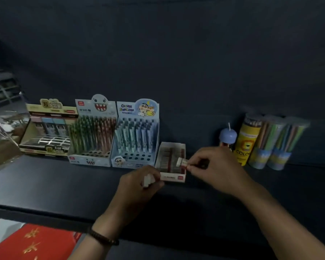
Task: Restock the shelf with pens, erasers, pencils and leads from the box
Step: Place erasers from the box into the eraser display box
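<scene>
Head view: the right hand (214,166) pinches a small white eraser with a red-banded sleeve (182,162) at the right rim of the small white cardboard eraser box (172,177) on the dark shelf (64,184). The eraser's long axis points leftward into the box. The left hand (139,182), curled round a plain white eraser block (147,180), sits just beside the box's front left corner. The right hand looks better placed to slot its eraser in.

The shelf (64,184) had a dark, smooth, matt surface. The pen display boxes (137,109) were printed cardboard with a slight sheen, as was the small eraser box (173,177). The sleeved eraser (182,161) pinched in the right hand (216,166) looked like white rubber in a printed paper wrap. The plain eraser (147,180) in the left hand (137,182) was matt white. The pencil tubes (276,143) were clear, glossy plastic. The bracelet (103,238) was of dark, wood-like beads.
</scene>
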`<state>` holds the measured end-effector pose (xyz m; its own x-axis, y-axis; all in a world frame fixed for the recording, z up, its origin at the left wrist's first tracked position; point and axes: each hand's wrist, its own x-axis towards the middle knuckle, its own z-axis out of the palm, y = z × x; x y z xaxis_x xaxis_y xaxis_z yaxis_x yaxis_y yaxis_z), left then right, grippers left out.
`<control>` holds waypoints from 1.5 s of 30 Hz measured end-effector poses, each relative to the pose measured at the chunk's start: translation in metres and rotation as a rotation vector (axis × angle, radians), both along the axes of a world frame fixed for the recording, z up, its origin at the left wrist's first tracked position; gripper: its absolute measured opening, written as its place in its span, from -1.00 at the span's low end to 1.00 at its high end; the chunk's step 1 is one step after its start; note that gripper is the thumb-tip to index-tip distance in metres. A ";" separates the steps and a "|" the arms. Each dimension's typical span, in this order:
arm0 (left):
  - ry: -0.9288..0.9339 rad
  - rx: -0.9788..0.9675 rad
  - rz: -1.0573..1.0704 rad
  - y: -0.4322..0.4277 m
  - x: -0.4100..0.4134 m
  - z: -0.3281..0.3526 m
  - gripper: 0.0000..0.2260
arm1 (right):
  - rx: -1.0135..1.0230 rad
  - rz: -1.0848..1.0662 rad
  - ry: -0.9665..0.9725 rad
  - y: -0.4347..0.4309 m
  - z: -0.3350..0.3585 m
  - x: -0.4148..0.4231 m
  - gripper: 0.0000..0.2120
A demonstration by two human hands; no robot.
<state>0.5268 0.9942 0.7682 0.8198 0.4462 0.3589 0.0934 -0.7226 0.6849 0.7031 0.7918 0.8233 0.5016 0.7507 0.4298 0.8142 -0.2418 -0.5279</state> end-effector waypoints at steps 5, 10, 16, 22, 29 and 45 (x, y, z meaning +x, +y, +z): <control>-0.042 0.189 -0.103 0.042 0.035 -0.022 -0.89 | -0.298 0.064 0.035 0.034 0.008 0.036 -0.95; -0.076 0.172 -0.269 0.057 0.049 -0.027 -0.91 | -0.442 0.061 0.082 0.052 0.014 0.043 -0.93; 0.076 0.070 -0.327 0.073 0.059 -0.023 -0.82 | -0.401 -0.046 0.077 0.080 0.010 0.055 -0.90; 0.047 -0.011 -0.396 0.077 0.058 -0.021 -0.84 | -0.420 -0.135 -0.047 0.132 -0.017 0.075 -0.89; 0.032 -0.085 -0.399 0.077 0.058 -0.027 -0.86 | -0.466 -0.215 -0.281 0.145 -0.038 0.069 -0.85; -0.217 -0.974 -0.361 0.068 0.053 -0.013 -0.84 | 0.157 -0.155 0.403 0.110 -0.006 -0.024 -0.90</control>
